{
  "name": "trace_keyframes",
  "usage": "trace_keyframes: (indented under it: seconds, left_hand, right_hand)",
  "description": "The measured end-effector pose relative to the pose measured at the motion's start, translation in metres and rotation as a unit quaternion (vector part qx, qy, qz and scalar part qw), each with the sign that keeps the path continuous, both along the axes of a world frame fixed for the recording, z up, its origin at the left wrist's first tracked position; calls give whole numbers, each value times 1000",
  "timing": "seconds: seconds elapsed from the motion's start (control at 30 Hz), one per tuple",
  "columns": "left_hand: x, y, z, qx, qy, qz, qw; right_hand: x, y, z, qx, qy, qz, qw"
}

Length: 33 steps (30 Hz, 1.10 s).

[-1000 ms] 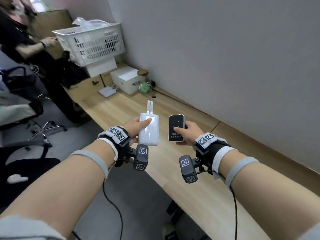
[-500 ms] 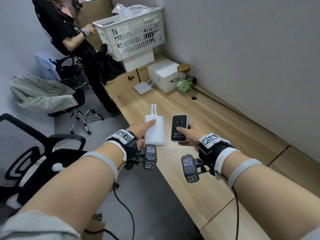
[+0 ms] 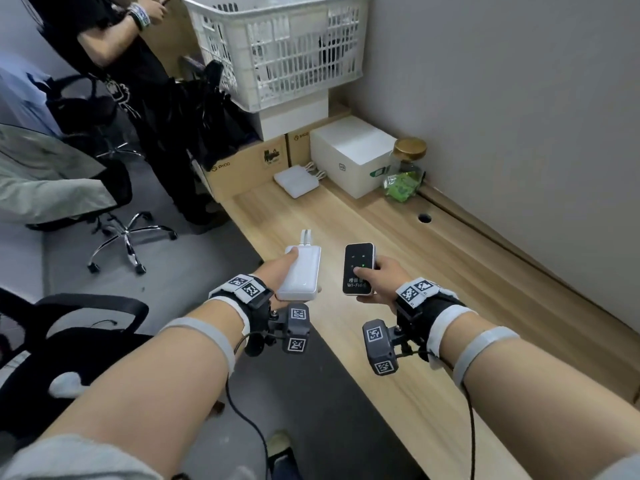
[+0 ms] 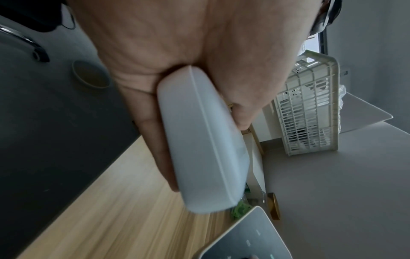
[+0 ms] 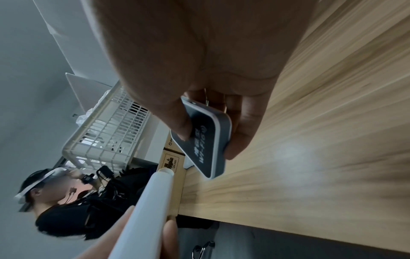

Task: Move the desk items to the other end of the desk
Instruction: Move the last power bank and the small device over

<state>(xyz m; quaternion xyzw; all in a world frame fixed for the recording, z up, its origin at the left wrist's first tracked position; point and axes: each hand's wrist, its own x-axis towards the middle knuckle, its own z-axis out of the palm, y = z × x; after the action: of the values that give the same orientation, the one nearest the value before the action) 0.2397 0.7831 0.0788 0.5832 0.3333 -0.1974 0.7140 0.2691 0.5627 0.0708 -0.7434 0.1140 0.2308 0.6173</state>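
My left hand (image 3: 277,271) grips a white power bank (image 3: 300,271) with a short white cable loop at its far end, held in the air over the desk's front edge. The left wrist view shows the power bank (image 4: 204,140) clamped between thumb and fingers. My right hand (image 3: 377,282) holds a small black WiFi device (image 3: 358,268) with green lights, thumb on its face, above the wooden desk (image 3: 450,289). In the right wrist view the WiFi device (image 5: 201,140) is pinched between thumb and fingers.
At the desk's far end stand a white box (image 3: 349,154), a gold-lidded glass jar (image 3: 407,168), a flat white device (image 3: 297,181), cardboard boxes (image 3: 249,168) and a white basket (image 3: 277,46). A person (image 3: 121,64) stands at left by office chairs (image 3: 114,209). A cable hole (image 3: 424,218) sits near the wall.
Both hands have carried their items along the desk toward its far end. The boxes, jar and basket now appear much closer.
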Motion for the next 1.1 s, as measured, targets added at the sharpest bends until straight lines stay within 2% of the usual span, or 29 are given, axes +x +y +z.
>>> trace_keyframes:
  seconds: [0.1,0.37,0.47,0.73,0.9,1.1]
  left_hand:
    - [29,34,9,-56,-2,-36,998]
    - [102,69,4,-26,-36,-154,987]
    - [132,73,-10,-6,-44,-150,988]
    - [221,93,-57,127,2,-86,988]
    - [269,103,-83,113,31,-60,991]
    - [323,96,-118,105,52,-79,990]
  right_hand:
    - [20,31,4,-7,9,-20,1000]
    - [74,69,-1,-23,37,-75,996]
    - [99,74,-11,-17,48,-83,995]
    - [183,83,-56,-122,77,-52,988]
    - [230,93,-78,-129,110,-53,984]
    - [268,101,-107,-153,139,-54,977]
